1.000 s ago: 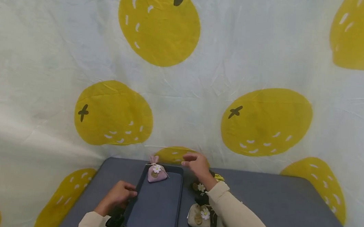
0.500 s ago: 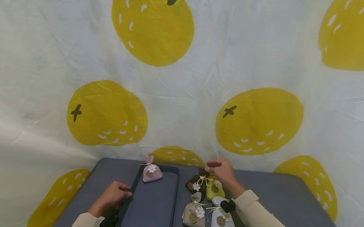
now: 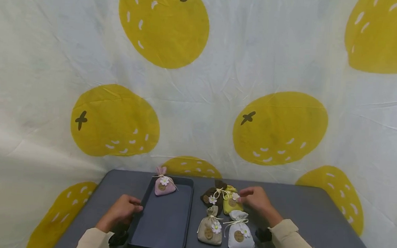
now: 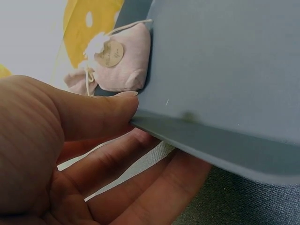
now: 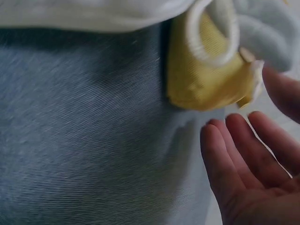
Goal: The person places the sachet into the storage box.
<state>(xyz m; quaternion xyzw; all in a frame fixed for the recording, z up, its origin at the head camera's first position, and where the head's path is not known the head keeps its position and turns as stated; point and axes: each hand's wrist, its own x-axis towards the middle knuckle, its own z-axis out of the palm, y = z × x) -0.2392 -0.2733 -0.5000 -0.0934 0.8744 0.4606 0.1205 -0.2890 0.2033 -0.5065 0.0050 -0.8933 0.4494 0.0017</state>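
Observation:
My left hand (image 3: 124, 209) pinches the left rim of a dark grey tray (image 3: 166, 227); in the left wrist view the thumb lies on the rim and the fingers spread beneath it. A pink drawstring pouch (image 3: 164, 186) with a white flower leans in the tray's far left corner. Just right of a yellow pouch (image 3: 230, 206) is my right hand (image 3: 256, 202). Its fingers are extended and apart from the thumb, with nothing between them in the right wrist view. A dark brown pouch (image 3: 208, 196) touches the yellow one on its left.
Nearer me lie a beige pouch (image 3: 209, 231) and a white pouch (image 3: 241, 235), side by side to the right of the tray. All of it stands on a dark grey table (image 3: 311, 220). A pale curtain (image 3: 198, 127) with yellow fruit prints hangs behind the far edge.
My right hand has moved right from near the tray's far right corner, over the pouches, then lowered beside the yellow pouch. The left hand stays at the tray rim.

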